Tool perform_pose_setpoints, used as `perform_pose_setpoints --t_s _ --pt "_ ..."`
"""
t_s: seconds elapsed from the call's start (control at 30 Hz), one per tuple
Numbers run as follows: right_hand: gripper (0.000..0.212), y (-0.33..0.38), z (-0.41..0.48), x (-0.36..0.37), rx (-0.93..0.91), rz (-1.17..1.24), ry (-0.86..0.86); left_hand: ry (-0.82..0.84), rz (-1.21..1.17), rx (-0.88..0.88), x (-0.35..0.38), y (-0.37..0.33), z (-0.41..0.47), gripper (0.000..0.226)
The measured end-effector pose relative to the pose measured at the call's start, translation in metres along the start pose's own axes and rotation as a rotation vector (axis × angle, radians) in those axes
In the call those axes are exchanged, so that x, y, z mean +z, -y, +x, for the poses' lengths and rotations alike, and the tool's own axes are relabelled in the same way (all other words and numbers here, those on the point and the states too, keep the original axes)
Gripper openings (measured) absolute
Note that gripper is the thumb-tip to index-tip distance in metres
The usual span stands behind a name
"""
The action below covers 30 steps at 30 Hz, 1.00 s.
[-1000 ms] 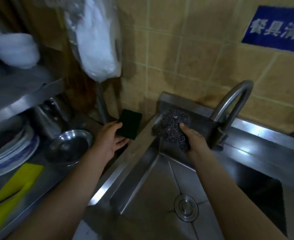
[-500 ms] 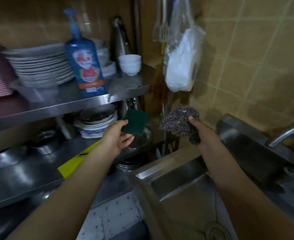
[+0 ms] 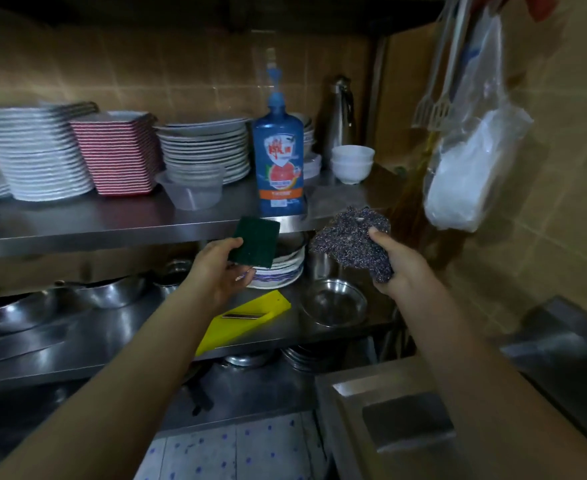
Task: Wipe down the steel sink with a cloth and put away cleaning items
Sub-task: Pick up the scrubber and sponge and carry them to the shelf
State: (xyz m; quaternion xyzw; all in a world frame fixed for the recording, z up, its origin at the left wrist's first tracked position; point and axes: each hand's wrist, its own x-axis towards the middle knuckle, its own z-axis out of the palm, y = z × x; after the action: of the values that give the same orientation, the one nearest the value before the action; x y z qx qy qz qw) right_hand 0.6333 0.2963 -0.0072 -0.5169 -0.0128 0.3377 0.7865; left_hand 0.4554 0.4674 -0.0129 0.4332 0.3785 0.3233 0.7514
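Green scouring pad (image 3: 255, 241), held at its lower left corner by the left hand (image 3: 221, 268): the thumb lies on the near face and the fingers curl behind, so most of the pad stands up and to the right of the grip, in front of the edge of the upper shelf (image 3: 112, 226). Just beside it, the right hand (image 3: 401, 268) grips a dark metallic scrubber (image 3: 352, 242). The thumb presses on its upper face and the fingers curl under its lower right end, with the bulk spreading up and to the left of the hand. The two items are near each other but apart. Behind the pad, on the upper shelf, stands a blue detergent bottle (image 3: 278, 157) with a pump top. Its label bears a shield emblem and an orange band, but the characters are too blurred to read. Left of it are a clear plastic container (image 3: 193, 188), stacked white plates (image 3: 205, 150) and red-striped square dishes (image 3: 115, 157); right of it, white bowls (image 3: 352, 163) and a steel flask (image 3: 338, 112). A plastic bag (image 3: 472, 168) hangs on the tiled wall. The lower shelf carries a yellow board (image 3: 247, 320) and a steel bowl (image 3: 335, 303). A corner of the steel sink (image 3: 364, 379) shows at lower right.
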Motion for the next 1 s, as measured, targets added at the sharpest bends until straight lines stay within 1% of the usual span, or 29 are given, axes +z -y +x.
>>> perform_pose_setpoints --t_s 0.17,0.3,0.4,0.63,0.67,0.77,0.8,0.87,1.0 --pt "0.015 -0.019 0.013 0.051 0.021 -0.075 0.045 -0.039 -0.06 -0.003 -0.035 -0.013 0.023 0.007" --pt "0.024 -0.028 0.027 0.09 0.014 -0.106 0.077 -0.072 -0.061 -0.005 -0.059 -0.033 0.05 0.008" --pt "0.018 -0.036 0.041 0.117 0.007 -0.098 0.119 -0.091 -0.054 -0.011 -0.075 -0.046 0.073 0.011" --pt "0.039 -0.057 0.065 0.177 0.032 -0.15 0.105 -0.135 -0.036 -0.064 -0.103 -0.06 0.119 0.012" --pt "0.037 -0.059 0.069 0.185 0.039 -0.162 0.104 -0.141 -0.027 -0.072 -0.105 -0.062 0.124 0.012" --pt "0.018 -0.063 0.082 0.204 0.057 -0.186 0.114 -0.16 0.0 -0.074 -0.105 -0.067 0.141 0.015" --pt "0.015 -0.063 0.088 0.209 0.066 -0.193 0.114 -0.164 0.003 -0.071 -0.104 -0.069 0.146 0.016" --pt "0.013 -0.064 0.098 0.219 0.077 -0.201 0.118 -0.178 0.007 -0.062 -0.103 -0.074 0.156 0.018" --pt "0.016 -0.066 0.119 0.234 0.09 -0.271 0.135 -0.221 -0.029 -0.032 -0.103 -0.081 0.172 0.018"
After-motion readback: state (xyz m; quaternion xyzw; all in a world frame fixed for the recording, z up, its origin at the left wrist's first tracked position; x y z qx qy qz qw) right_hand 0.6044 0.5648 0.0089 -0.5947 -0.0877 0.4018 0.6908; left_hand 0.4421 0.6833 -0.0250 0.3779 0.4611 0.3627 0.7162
